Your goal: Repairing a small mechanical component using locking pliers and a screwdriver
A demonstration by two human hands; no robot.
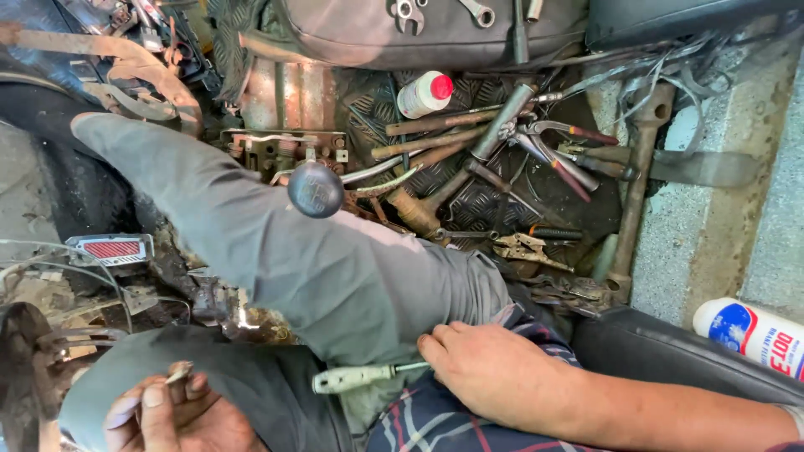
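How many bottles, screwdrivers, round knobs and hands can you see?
White bottles: 2, one with a red cap, one at the right edge
White-handled screwdriver: 1
Round dark knob: 1
Hands: 2, left hand and right hand
Total: 6

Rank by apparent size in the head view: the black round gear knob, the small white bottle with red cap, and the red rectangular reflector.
1. Small white bottle with red cap
2. Red rectangular reflector in its grey frame
3. Black round gear knob

The bottle and reflector look close in size; the knob sits nearer the camera, so its rank is unsure.
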